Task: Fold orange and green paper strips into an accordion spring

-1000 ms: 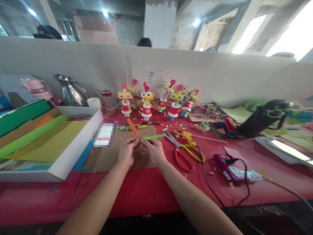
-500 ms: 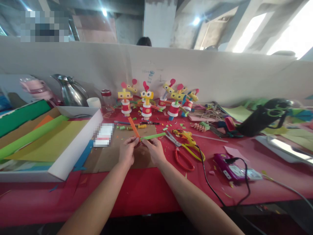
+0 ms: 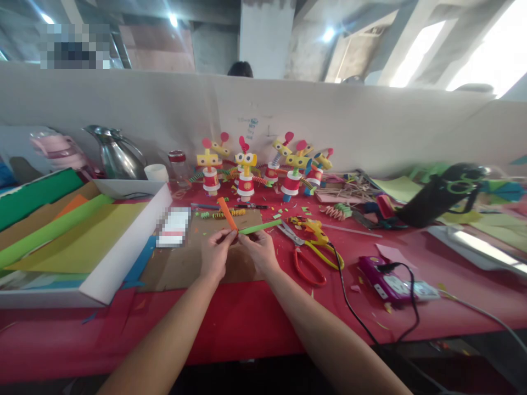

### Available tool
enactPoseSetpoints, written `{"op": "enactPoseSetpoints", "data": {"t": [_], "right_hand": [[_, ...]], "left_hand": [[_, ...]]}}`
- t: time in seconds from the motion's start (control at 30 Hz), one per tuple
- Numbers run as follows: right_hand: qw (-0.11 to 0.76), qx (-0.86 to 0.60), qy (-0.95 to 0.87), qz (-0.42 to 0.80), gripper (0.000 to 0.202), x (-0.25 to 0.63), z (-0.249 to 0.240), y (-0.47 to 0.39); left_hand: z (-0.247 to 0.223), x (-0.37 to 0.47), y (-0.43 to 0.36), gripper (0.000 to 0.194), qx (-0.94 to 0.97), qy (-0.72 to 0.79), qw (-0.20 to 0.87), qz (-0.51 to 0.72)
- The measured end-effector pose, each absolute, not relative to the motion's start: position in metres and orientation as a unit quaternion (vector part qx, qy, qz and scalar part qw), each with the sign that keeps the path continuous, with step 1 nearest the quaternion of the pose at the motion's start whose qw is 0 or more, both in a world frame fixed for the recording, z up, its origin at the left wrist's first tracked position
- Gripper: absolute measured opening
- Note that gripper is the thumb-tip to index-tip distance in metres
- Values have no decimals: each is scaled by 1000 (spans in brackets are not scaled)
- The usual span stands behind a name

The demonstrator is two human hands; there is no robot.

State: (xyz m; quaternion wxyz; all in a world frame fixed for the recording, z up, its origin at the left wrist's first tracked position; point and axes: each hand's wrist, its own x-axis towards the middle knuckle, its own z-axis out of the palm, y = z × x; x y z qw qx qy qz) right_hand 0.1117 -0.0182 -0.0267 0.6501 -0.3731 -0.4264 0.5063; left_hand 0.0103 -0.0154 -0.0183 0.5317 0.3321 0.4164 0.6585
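Over a brown cardboard sheet (image 3: 173,274), my two hands meet at the joined ends of two paper strips. The orange paper strip (image 3: 227,213) points up and away, and the green paper strip (image 3: 263,225) stretches to the right. My left hand (image 3: 214,255) pinches the joint where the orange strip begins. Beside it, the closed fingers of my right hand (image 3: 262,255) press the near end of the green strip. Fingertips hide the exact fold. Springy folded paper pieces (image 3: 228,214) lie just beyond the hands.
Red-handled scissors (image 3: 307,258) and a yellow glue gun (image 3: 319,233) with a cord lie to the right, near a purple power strip (image 3: 381,280). Paper figures (image 3: 246,184) stand behind. A white box (image 3: 123,247) of coloured paper and a blurred-out phone (image 3: 173,227) are left.
The orange strip's far end has shifted slightly right and looks a little wider. Both hands keep their pinch in nearly the same place; the view has moved slightly.
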Motion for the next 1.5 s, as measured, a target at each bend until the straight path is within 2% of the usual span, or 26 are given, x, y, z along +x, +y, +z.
{"op": "enactPoseSetpoints", "data": {"t": [0.2, 0.33, 0.43, 0.53, 0.73, 0.9, 1.07, 1.27, 1.5], "right_hand": [[654, -388, -412, 502, 26, 113, -25, -16], [658, -403, -418, 480, 24, 116, -24, -15], [655, -402, -434, 469, 22, 117, -23, -15], [639, -376, -465, 484, 20, 119, -20, -18], [573, -351, -514, 534, 43, 126, -10, -23], [563, -346, -579, 477, 30, 130, -8, -21], [564, -349, -601, 446, 31, 129, -13, -18], [565, -354, -632, 394, 16, 129, -13, -18], [567, -357, -658, 344, 8, 128, -16, -19]], "left_hand": [[-21, 9, -14, 25, 319, 417, 534, 663], [-19, 7, -14, 33, 352, 395, 589, 611], [-17, 3, -14, 25, 364, 386, 620, 578], [-13, -3, -11, 13, 298, 378, 661, 575], [-3, -13, -10, 12, 143, 339, 772, 519], [-2, -14, -14, 13, 135, 313, 798, 497], [-7, -15, -13, 11, 147, 304, 806, 487], [-11, -14, -13, 11, 160, 287, 808, 489], [-13, -13, -13, 13, 162, 292, 805, 490]]}}
